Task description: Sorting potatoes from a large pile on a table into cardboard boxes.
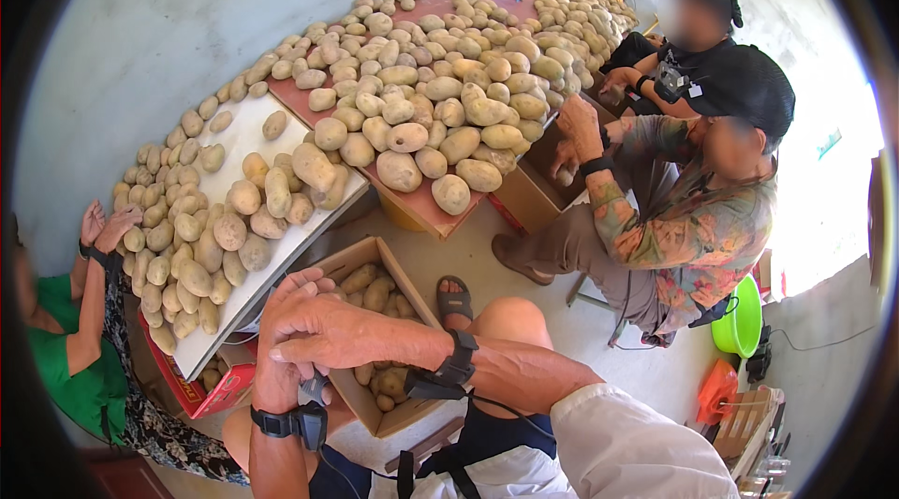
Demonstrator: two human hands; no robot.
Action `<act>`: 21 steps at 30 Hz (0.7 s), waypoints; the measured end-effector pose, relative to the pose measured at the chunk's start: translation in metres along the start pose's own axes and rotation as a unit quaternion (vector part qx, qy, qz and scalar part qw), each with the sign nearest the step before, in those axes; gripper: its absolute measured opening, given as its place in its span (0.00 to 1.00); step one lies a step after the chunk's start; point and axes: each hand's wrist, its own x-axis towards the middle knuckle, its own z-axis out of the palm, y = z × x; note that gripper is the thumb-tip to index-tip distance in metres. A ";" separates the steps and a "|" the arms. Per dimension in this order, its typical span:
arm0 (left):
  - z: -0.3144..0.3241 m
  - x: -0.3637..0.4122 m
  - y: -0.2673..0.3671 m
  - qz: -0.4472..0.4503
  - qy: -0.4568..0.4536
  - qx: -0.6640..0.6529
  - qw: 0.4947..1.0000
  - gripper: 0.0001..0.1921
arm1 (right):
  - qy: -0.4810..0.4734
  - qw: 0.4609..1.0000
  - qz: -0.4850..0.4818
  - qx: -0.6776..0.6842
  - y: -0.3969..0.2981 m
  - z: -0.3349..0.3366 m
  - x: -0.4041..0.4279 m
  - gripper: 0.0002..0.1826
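My left hand (284,358) and my right hand (330,327) cross at the wrists in front of me, the right over the left, both with black wrist straps. The right hand's fingers are loosely bent and no object shows in them. Much of the left hand is hidden behind the right. Beneath them stands an open cardboard box (414,418) with potatoes (376,292) inside. Past the hands, a heap of potatoes (228,232) lies on a white tabletop (242,127), and a larger heap (421,99) covers a reddish tabletop (298,102).
At left, a person in green (77,344) reaches to the potatoes. On the right sit a person in a floral shirt (688,218) over a cardboard box (530,197) and a person in black (695,42). A red box (228,383) and a green basin (741,320) stand lower down.
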 end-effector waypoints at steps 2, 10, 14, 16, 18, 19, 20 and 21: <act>-0.005 0.006 -0.005 -0.001 0.006 0.005 1.000 0.18 | 0.003 1.000 0.002 0.002 0.001 0.001 0.000 0.10; -0.011 0.003 -0.005 0.036 0.004 0.102 0.994 0.18 | 0.008 0.999 -0.042 -0.010 -0.001 0.001 0.001 0.09; 0.002 0.001 -0.002 0.031 0.009 0.104 0.994 0.18 | 0.014 0.996 -0.072 -0.049 0.006 -0.005 0.001 0.10; -0.023 0.013 -0.013 0.038 0.008 0.107 0.993 0.20 | 0.006 0.998 -0.056 -0.035 0.002 -0.004 0.008 0.10; -0.024 0.009 -0.009 0.048 -0.002 0.053 0.997 0.23 | -0.002 0.999 -0.033 -0.025 -0.006 -0.005 0.006 0.10; -0.013 0.000 -0.004 0.067 0.016 0.035 0.997 0.21 | -0.030 0.998 -0.016 0.059 -0.016 -0.006 0.004 0.11; -0.019 0.006 -0.011 0.068 0.015 0.030 0.997 0.21 | -0.054 0.989 0.001 0.135 -0.019 -0.011 0.003 0.11; -0.034 0.012 -0.011 0.066 0.028 0.007 0.997 0.22 | -0.057 0.984 -0.028 0.165 -0.019 -0.008 0.005 0.13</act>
